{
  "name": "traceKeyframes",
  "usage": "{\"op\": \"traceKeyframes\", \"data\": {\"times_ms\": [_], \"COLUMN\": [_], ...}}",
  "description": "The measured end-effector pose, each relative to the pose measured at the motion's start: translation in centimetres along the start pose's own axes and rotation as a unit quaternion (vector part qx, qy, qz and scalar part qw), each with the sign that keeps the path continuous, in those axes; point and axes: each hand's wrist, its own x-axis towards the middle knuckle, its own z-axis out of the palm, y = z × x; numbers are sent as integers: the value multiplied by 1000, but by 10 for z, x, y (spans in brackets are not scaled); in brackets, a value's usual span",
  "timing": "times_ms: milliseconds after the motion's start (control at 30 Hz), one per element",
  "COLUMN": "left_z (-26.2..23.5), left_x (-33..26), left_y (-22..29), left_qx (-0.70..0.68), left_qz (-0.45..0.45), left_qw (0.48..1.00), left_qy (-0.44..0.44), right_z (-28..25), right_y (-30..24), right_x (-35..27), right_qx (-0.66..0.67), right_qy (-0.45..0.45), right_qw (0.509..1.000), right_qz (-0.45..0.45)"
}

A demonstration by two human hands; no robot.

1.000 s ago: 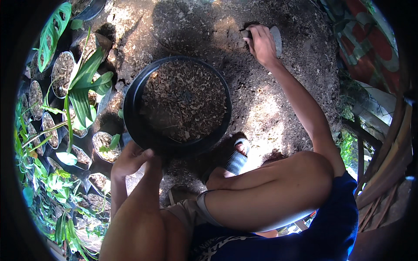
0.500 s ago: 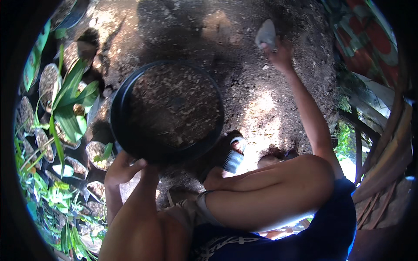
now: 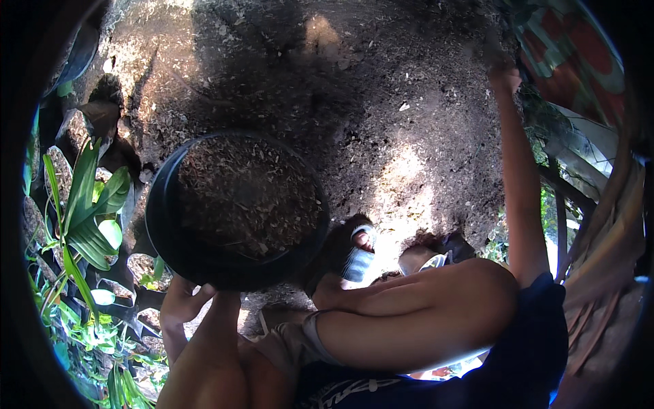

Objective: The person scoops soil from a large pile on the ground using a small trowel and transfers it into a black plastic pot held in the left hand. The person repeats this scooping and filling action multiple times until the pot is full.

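Note:
A round black basin [image 3: 158, 225], filled with brown wood shavings or chopped mulch [image 3: 252, 191], sits tilted a little before my left knee. My left hand [image 3: 182, 301] is at its near left edge, thumb showing below the rim and fingers partly hidden under the basin. Far off at the upper right, my right arm is stretched out. My right hand [image 3: 505, 76] is closed there, low over the soil, around a flat grey piece [image 3: 492, 49] with a rounded point. That piece is dark and smeared now, so its kind is unclear.
Dark soil [image 3: 361, 123] strewn with pale chips spreads ahead. Along the left stand several black plant bags with leafy plants [image 3: 88, 218]. A sandalled foot [image 3: 360, 255] is right of the basin. A red and green patterned sheet [image 3: 572, 61] and wooden poles [image 3: 599, 252] line the right.
My right hand has swung outward to the right with the grey piece. The basin and my left hand appear lower and further left, largely because the view has shifted.

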Motion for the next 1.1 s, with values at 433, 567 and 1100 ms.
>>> {"op": "traceKeyframes", "data": {"times_ms": [433,567,1100], "left_z": [3,-1,1], "left_x": [-3,-1,5], "left_y": [6,7,44], "left_qx": [12,20,105], "left_qz": [-56,-34,-59], "left_qw": [998,999,992], "left_qy": [22,-14,-44], "right_z": [51,47,1], "right_y": [61,65,-26], "right_x": [44,35,-51], "right_qx": [-6,-19,-220], "right_qy": [-109,-100,-178], "right_qw": [987,985,934], "right_qz": [-114,-140,-217]}}
